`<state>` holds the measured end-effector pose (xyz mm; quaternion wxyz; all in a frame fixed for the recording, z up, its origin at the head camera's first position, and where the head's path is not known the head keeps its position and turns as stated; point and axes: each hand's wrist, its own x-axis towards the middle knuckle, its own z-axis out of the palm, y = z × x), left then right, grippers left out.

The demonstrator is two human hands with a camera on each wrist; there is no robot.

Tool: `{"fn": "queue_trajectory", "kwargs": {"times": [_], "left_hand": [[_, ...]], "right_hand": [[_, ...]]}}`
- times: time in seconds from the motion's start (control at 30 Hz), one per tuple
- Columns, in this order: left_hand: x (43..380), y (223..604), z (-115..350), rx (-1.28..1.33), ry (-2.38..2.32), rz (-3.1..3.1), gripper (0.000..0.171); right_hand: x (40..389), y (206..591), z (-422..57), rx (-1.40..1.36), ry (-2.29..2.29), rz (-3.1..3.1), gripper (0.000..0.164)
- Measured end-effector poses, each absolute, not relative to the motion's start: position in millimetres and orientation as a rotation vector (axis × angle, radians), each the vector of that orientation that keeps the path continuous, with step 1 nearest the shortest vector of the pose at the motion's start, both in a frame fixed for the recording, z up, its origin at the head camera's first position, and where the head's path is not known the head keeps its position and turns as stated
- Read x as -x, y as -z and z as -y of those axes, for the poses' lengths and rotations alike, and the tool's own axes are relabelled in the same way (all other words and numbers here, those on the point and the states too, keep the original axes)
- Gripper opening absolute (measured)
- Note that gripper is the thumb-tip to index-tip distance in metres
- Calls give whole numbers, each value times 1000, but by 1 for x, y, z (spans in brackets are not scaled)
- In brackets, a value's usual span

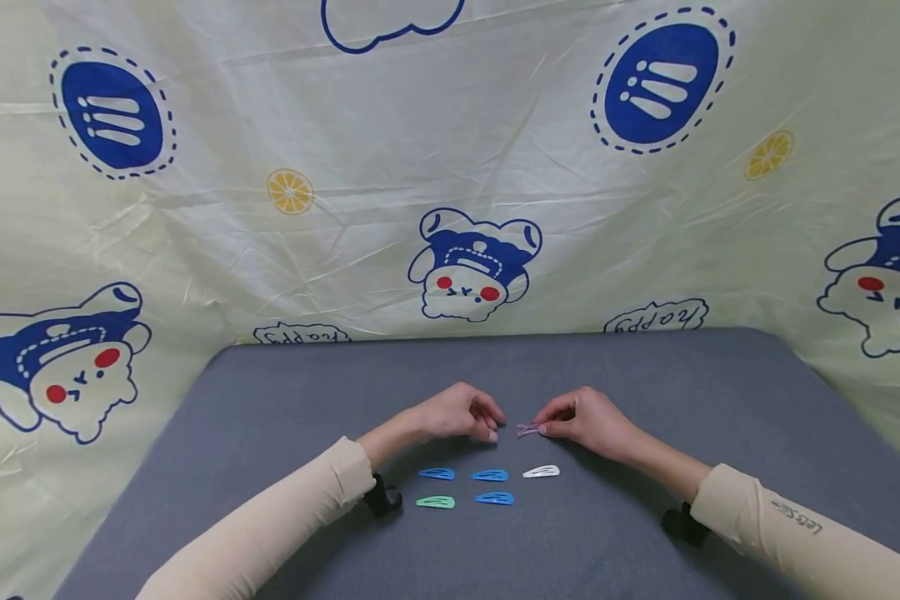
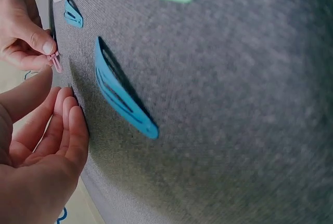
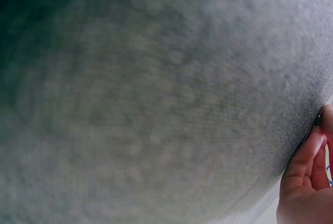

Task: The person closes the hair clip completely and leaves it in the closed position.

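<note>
My right hand (image 1: 598,425) pinches a pink snap hair clip (image 1: 527,430) between thumb and fingertips, its end pointing left. In the left wrist view the same pink clip (image 2: 57,64) sticks out below the right thumb. My left hand (image 1: 456,414) is just left of it, fingers loosely bent and holding nothing. Nearer to me lie a blue clip (image 1: 437,474), a second blue clip (image 1: 490,476) and a white clip (image 1: 542,472) in a row. Below them are a green clip (image 1: 436,502) and another blue clip (image 1: 494,498). In the right wrist view, the right hand (image 3: 307,182) appears only at the edge.
A grey cloth-covered table (image 1: 607,542) spreads under both arms. Behind it hangs a pale printed curtain (image 1: 375,150) with cartoon bears. Black wrist cameras sit under both beige sleeves, the left one (image 1: 383,497) close beside the green clip.
</note>
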<state>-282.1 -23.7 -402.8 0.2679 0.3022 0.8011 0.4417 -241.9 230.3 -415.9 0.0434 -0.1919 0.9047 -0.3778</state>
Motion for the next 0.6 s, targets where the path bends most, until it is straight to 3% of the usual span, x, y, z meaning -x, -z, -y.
{"fn": "queue_trajectory", "kwargs": {"times": [0.6], "left_hand": [[277,399,26,-803,-1245,-2159,23]], "right_hand": [[240,412,-228,476,1202,-2781,4]]}}
